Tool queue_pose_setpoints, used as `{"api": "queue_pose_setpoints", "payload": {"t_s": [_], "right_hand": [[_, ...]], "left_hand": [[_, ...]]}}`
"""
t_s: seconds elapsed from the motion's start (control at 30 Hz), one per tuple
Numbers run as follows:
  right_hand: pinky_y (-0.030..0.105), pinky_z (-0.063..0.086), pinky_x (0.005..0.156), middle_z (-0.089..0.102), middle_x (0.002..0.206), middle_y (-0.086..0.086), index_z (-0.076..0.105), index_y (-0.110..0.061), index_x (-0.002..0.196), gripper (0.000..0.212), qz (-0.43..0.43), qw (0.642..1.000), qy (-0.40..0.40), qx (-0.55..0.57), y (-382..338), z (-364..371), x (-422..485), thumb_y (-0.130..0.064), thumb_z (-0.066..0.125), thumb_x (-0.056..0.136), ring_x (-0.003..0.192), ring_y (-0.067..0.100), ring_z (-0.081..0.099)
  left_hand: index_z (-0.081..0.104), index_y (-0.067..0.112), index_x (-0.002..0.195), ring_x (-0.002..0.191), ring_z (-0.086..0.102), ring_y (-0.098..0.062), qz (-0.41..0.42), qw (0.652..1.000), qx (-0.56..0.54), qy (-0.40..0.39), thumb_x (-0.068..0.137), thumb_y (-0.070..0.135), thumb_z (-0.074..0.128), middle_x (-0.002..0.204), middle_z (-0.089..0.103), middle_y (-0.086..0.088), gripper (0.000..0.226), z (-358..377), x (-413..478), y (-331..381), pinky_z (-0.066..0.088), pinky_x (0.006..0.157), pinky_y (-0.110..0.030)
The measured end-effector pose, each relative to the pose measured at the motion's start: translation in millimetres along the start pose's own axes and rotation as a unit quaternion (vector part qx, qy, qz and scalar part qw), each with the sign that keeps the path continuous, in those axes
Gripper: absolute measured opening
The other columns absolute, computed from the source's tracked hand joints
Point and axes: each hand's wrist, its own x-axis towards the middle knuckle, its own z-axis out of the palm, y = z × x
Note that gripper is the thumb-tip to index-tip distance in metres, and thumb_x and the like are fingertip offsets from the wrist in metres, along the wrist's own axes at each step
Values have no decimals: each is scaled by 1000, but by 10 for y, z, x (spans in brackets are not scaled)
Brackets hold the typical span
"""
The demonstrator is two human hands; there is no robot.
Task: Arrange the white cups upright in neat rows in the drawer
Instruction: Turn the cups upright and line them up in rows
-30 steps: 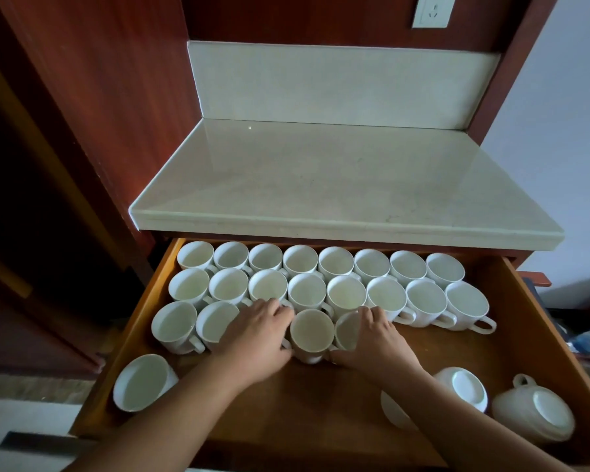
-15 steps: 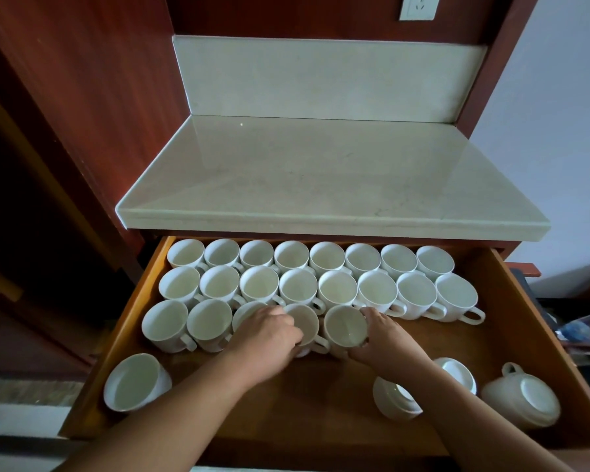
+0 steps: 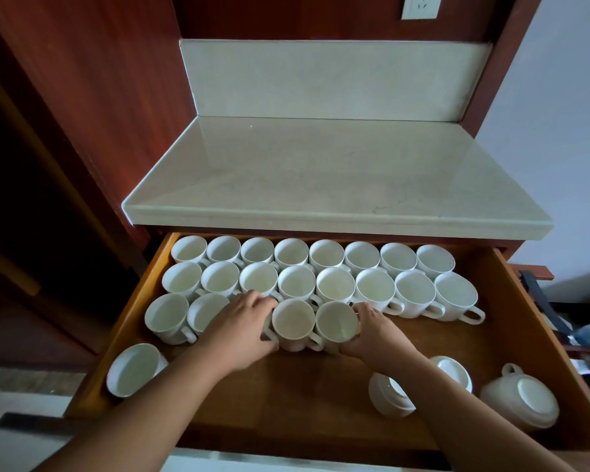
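The open wooden drawer (image 3: 321,396) holds white cups. Two full rows stand upright along the back (image 3: 327,255). A third row runs from the left wall. My left hand (image 3: 241,330) covers a cup in that row and presses on the left side of an upright cup (image 3: 293,323). My right hand (image 3: 377,333) grips the cup beside it (image 3: 336,324), which tilts slightly to the right. One cup (image 3: 135,369) lies tilted at the front left. At the front right, three cups are off their bases: two on their sides (image 3: 390,396) (image 3: 455,369) and one upside down (image 3: 521,398).
A pale stone countertop (image 3: 334,185) overhangs the drawer's back edge, with red-brown wood panels on both sides. A wall socket (image 3: 419,6) sits high above. The drawer floor in front of the third row is bare wood. Dark clutter lies beyond the drawer's right wall.
Both hands have pushed the two middle cups of the third row together, side by side. The cup in my right hand has come closer to upright. The view has shifted slightly.
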Motion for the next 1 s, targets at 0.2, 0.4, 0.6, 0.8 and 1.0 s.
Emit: {"api": "queue_pose_setpoints", "payload": {"t_s": [0.2, 0.4, 0.6, 0.8, 1.0], "right_hand": [[28, 44, 90, 57, 131, -2, 47, -19, 137, 94, -6, 1000, -20, -2, -22, -72, -23, -61, 87, 63, 116, 17, 56], [26, 47, 79, 67, 120, -6, 60, -25, 133, 49, 21, 998, 15, -60, 244, -771, -167, -32, 71, 85, 100, 13, 62], [29, 53, 85, 66, 123, -3, 57, -26, 135, 55, 71, 967, -123, -213, 687, -1031, -451, -34, 74, 83, 103, 14, 62], [39, 46, 105, 42, 144, -3, 42, -41, 143, 79, 84, 961, -140, -224, 847, -810, -662, -42, 81, 75, 134, 27, 45], [38, 52, 98, 51, 137, 1, 33, -44, 141, 70, 102, 971, -89, -198, 902, -616, -711, -54, 68, 81, 126, 27, 57]], "left_hand": [[41, 30, 142, 131, 48, -20, -45, 999, -4, -27, 91, 42, 72, 147, 44, 4, 61, 11, -8, 94, 48, 99, -37], [50, 30, 140, 125, 51, -17, -9, 998, -56, 31, 92, 37, 68, 139, 44, 9, 51, -107, -28, 728, 48, 97, -34], [52, 31, 135, 116, 59, -21, 88, 987, -83, -101, 88, 42, 73, 132, 49, 6, 53, 87, 103, 1670, 47, 86, -37], [43, 26, 143, 124, 52, -33, 174, 972, 22, -155, 83, 44, 74, 135, 41, -6, 70, 381, 274, 2000, 51, 96, -47], [37, 23, 146, 128, 42, -36, 216, 957, 103, -162, 85, 39, 77, 133, 47, -12, 74, 462, 353, 2054, 47, 95, -46]]}}
